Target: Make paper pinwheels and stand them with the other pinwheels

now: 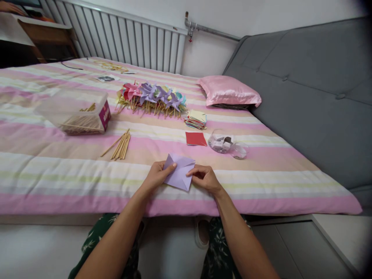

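Both hands hold a lilac paper square (180,173) just above the near edge of a striped bed (58,182). My left hand (157,176) pinches its left side with the thumb on top. My right hand (205,179) pinches its right side, fingers curled. A red paper square (195,138) lies flat beyond them, and behind it sits a stack of coloured paper squares (196,118). A bundle of thin wooden sticks (120,146) lies to the left. A row of finished paper pinwheels (152,97) on sticks rests further back.
A clear plastic box (76,112) with sticks stands at the left. A small clear jar (220,142) and its lid (239,150) lie right of the red paper. A pink pillow (229,91) lies at the back, a grey sofa (305,89) on the right, a radiator (124,37) behind.
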`<state>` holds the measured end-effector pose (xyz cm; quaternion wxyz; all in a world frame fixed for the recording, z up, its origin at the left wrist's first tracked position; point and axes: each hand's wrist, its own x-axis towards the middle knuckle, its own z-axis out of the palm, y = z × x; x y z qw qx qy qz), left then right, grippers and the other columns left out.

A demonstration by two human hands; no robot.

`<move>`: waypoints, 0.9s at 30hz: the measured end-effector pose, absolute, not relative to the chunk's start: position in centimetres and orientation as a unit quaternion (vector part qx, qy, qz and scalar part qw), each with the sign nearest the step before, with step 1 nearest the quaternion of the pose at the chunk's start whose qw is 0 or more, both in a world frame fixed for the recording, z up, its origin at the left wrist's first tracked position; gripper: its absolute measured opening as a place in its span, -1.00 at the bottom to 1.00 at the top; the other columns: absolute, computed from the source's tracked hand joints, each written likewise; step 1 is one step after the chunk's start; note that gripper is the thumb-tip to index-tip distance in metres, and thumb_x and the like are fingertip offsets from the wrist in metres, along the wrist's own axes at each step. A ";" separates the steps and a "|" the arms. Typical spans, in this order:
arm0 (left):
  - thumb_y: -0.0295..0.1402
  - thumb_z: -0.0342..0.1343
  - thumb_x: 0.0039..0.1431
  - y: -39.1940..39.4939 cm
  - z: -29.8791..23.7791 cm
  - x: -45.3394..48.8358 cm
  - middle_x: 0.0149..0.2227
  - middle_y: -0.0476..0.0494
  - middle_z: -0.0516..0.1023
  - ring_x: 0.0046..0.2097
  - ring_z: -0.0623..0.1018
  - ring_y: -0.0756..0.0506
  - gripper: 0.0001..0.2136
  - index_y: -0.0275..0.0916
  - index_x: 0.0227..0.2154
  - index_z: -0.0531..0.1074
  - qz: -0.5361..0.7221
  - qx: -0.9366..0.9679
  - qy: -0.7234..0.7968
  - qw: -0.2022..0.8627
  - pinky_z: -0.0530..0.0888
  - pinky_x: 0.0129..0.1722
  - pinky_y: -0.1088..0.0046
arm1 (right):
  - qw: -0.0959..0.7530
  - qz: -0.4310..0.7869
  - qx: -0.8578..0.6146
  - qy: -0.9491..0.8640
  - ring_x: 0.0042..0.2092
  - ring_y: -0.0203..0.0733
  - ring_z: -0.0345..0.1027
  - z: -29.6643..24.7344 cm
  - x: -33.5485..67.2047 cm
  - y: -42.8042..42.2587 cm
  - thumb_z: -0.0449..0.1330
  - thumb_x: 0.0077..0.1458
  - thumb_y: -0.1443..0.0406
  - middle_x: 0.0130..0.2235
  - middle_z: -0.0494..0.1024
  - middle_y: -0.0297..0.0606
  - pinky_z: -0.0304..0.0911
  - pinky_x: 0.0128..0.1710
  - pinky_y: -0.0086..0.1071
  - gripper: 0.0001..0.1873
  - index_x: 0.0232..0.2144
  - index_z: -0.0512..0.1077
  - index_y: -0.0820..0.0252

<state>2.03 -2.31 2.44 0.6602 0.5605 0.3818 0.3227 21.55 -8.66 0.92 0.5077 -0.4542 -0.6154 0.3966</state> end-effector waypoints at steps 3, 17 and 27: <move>-0.03 0.20 -0.09 -2.3 2.4 2.0 -0.59 -0.03 0.36 -0.58 0.29 0.04 -0.61 -0.33 -0.50 0.42 0.319 0.562 0.381 0.661 0.18 -0.57 0.54 | 0.500 0.404 -0.454 -0.617 -0.33 -0.23 0.38 1.2 21.6 -8.7 0.19 -0.09 0.40 -0.37 0.53 -0.25 0.25 -0.35 -0.39 -0.84 -0.44 0.56 0.15; -0.01 0.19 -0.09 -2.5 2.8 2.0 -0.59 -0.04 0.35 -0.56 0.27 0.04 -0.59 -0.35 -0.48 0.45 0.305 0.581 0.383 0.650 0.16 -0.59 0.55 | 0.479 0.414 -0.459 -0.623 -0.32 -0.19 0.42 1.8 21.8 -8.8 0.30 -0.07 0.20 -0.36 0.57 -0.21 0.31 -0.30 -0.34 -0.83 -0.40 0.57 0.16; -0.02 0.19 -0.10 -2.8 3.3 2.2 -0.62 -0.01 0.30 -0.59 0.21 0.07 -0.61 -0.33 -0.56 0.43 0.305 0.607 0.383 0.626 0.08 -0.63 0.57 | 0.506 0.417 -0.479 -0.584 -0.41 -0.23 0.40 1.6 21.1 -8.7 0.32 -0.08 0.16 -0.46 0.57 -0.26 0.29 -0.37 -0.35 -0.81 -0.51 0.54 0.18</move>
